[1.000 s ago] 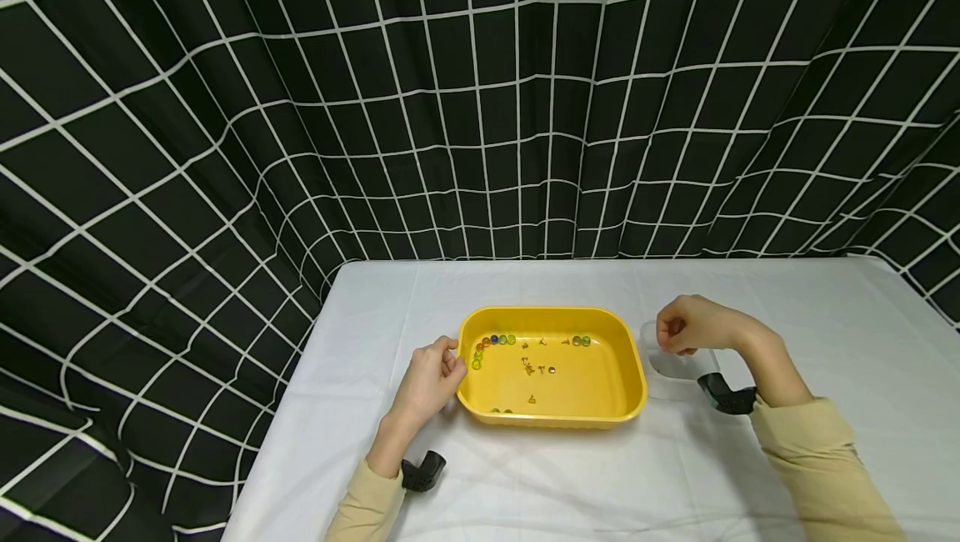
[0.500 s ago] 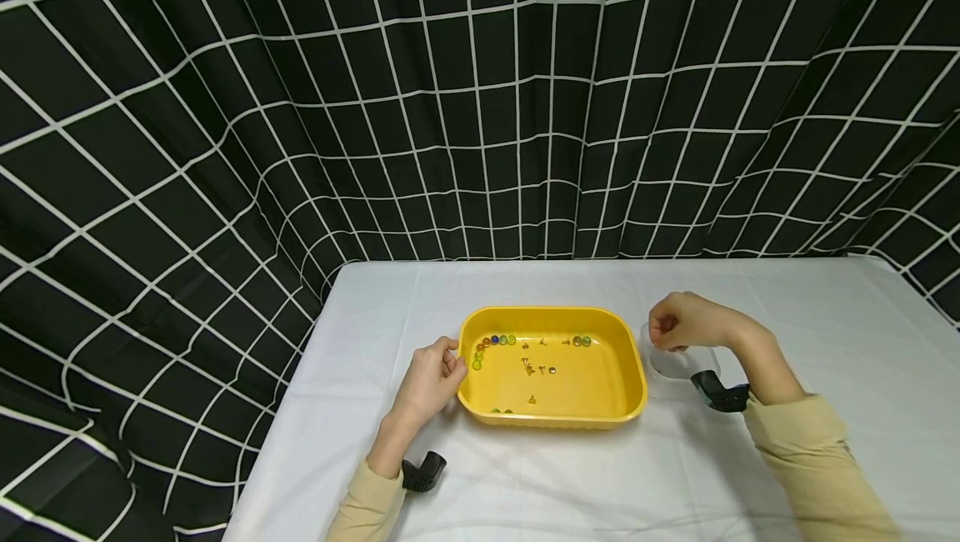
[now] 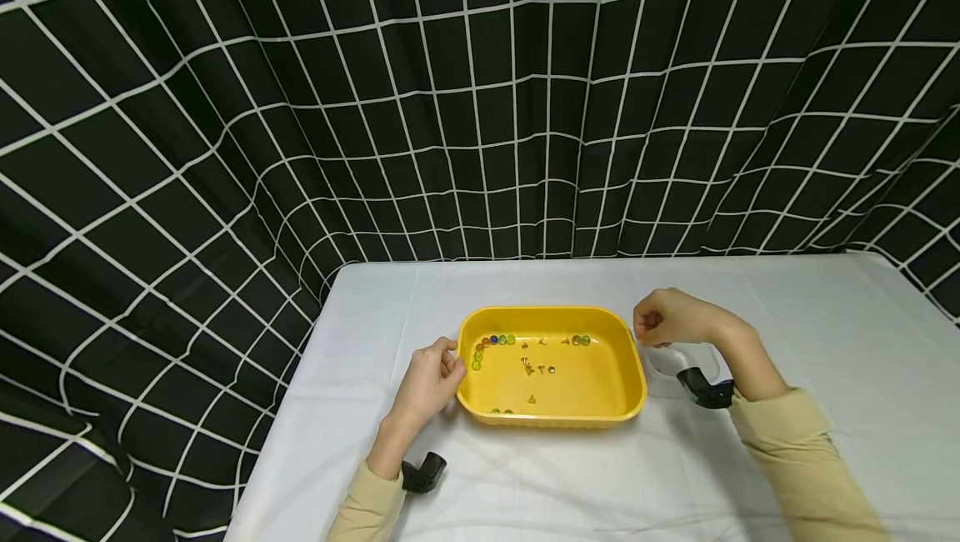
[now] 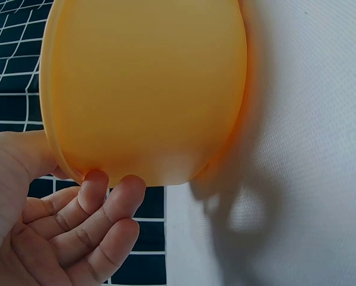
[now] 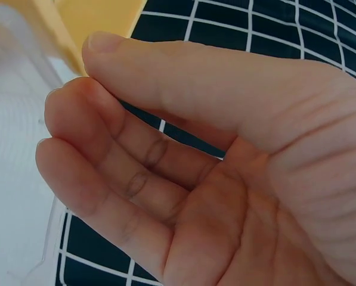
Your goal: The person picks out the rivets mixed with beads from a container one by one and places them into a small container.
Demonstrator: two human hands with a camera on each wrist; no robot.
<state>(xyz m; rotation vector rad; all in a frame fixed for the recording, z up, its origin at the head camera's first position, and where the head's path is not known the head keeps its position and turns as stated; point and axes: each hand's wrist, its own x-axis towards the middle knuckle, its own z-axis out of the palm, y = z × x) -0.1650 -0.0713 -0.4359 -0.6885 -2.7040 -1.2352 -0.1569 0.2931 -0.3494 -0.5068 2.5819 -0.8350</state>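
A yellow plastic basin (image 3: 585, 396) stands in the middle of the table. My left hand (image 3: 427, 375) pinches its left rim, thumb and fingers on either side of the wall, as the left wrist view shows too. Glass marbles (image 3: 502, 340) lie along the basin's edges, and several small brass-coloured tacks (image 3: 529, 369) are scattered over its floor. My right hand (image 3: 675, 317) hovers at the basin's right rim, above the far side of a clear plastic container (image 5: 16, 149). Its fingers are curled, with the thumb tip at the fingertips. I cannot tell whether something small is between them.
A white cloth (image 3: 540, 484) covers the table, and a black curtain with a white grid (image 3: 480, 108) hangs behind it and at the sides. The clear container sits close against the basin's right side.
My right hand has moved left, from over the clear container to the basin's right rim. The left hand, the basin and its contents stay in place.
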